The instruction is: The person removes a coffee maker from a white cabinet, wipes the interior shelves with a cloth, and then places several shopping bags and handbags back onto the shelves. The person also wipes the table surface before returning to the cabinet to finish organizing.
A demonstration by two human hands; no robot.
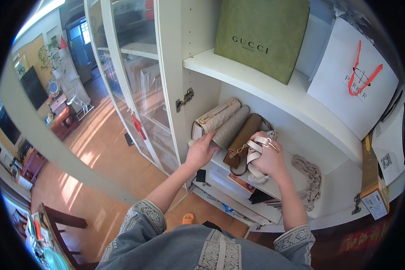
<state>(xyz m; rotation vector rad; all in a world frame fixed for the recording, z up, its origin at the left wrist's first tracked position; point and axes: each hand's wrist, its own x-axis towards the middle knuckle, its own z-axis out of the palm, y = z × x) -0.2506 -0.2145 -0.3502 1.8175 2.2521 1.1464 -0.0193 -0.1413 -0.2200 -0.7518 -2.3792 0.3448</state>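
Observation:
Several handbags stand side by side on a white cabinet shelf. At the left end is a cream quilted handbag (pixel 216 116), beside it a grey textured clutch (pixel 232 127), then a brown handbag (pixel 244 139) with a strap and gold clasp. My left hand (pixel 200 152) is at the front edge of the grey clutch and the cream bag, fingers apart. At the brown bag's right, my right hand (pixel 266 157) holds a white strap (pixel 254 148) with gold rings; the pale bag under it is mostly hidden by the hand.
A crumpled beige fabric item (pixel 308 179) lies at the shelf's right. Above are a green paper bag (pixel 261 40) and a white paper bag (pixel 352 81). Papers (pixel 227 182) fill the shelf below. A glass cabinet door (pixel 145 84) stands at left, a yellow box (pixel 373 189) at right.

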